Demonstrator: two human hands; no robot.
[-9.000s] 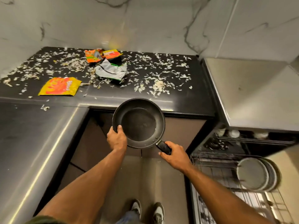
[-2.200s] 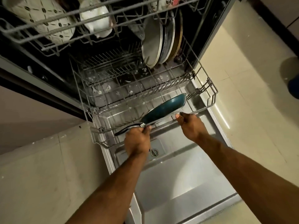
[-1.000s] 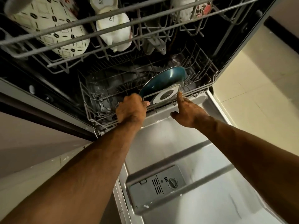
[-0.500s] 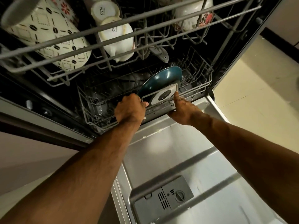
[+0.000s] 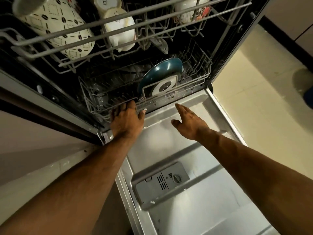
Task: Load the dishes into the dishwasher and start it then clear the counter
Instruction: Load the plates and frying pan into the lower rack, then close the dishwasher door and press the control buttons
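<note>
Teal pan (image 5: 160, 72) stands on its edge in the bottom rack (image 5: 194, 80) of the dishwasher. Left hand (image 5: 127, 119) touches the rack's front wire with flat fingers. Right hand (image 5: 189, 122) is open above the door (image 5: 211, 209), holding nothing.

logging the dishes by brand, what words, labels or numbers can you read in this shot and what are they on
"SIS", seen upside down, on the base of the cream ceramic mug in the grey wire upper rack; any letters before it are cut off.
Dark print on the side of the second cream mug: too small to read.
Markings on the grey plastic detergent dispenser: symbols only, no legible words.
</note>
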